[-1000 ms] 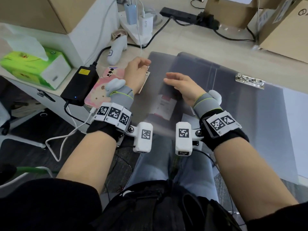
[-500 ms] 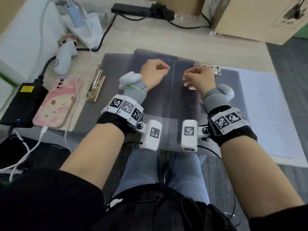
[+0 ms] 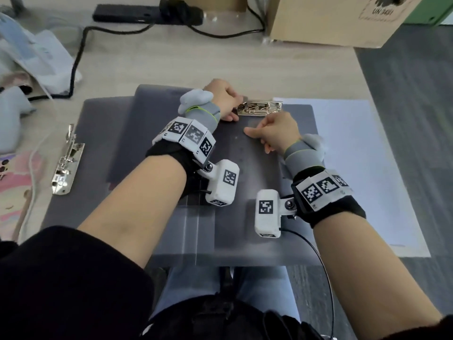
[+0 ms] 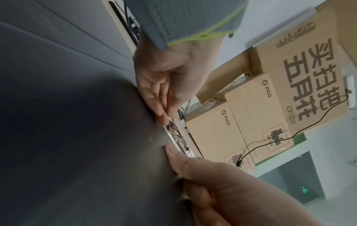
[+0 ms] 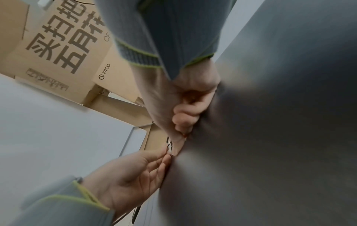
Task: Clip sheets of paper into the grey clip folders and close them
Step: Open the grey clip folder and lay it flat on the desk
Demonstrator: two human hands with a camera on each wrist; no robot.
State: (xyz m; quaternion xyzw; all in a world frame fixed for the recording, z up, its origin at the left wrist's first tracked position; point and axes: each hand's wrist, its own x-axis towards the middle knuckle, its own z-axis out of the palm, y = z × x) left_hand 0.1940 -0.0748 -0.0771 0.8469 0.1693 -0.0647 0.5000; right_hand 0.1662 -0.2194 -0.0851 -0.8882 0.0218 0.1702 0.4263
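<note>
Folder (image 3: 259, 182): grey, flat on the desk right in front of me, its near edge over my lap. Its clip (image 3: 259, 109) is gold-toned metal, lying along the far edge.

Left hand (image 3: 224, 100): at the left end of that clip, fingertips on the metal. The left wrist view shows the fingers laid out fairly straight along the folder edge, nothing held.

Right hand (image 3: 278, 132): resting on the folder just short of the clip, fingers curled under, thumb stretched left along the cover. From the wrist views I see nothing inside the fist.

Second folder (image 3: 98, 143): grey, under the first and jutting out to the left, with its own silver clip (image 3: 66, 163) standing along its left edge.

Paper (image 3: 362, 173): white sheets lying flat just right of the folders, partly tucked under them.

Desk (image 3: 220, 62): pale wood grain. Far side holds a black power strip (image 3: 127, 13) with a cable trailing left, and a cardboard box (image 3: 326, 18) at the right.

Left margin: a pink phone (image 3: 12, 187), a white controller (image 3: 9, 119), some white wrapping.

Room: grey floor beyond the desk's right edge; more stacked cartons marked PICO (image 4: 241, 119) show in the wrist views.
</note>
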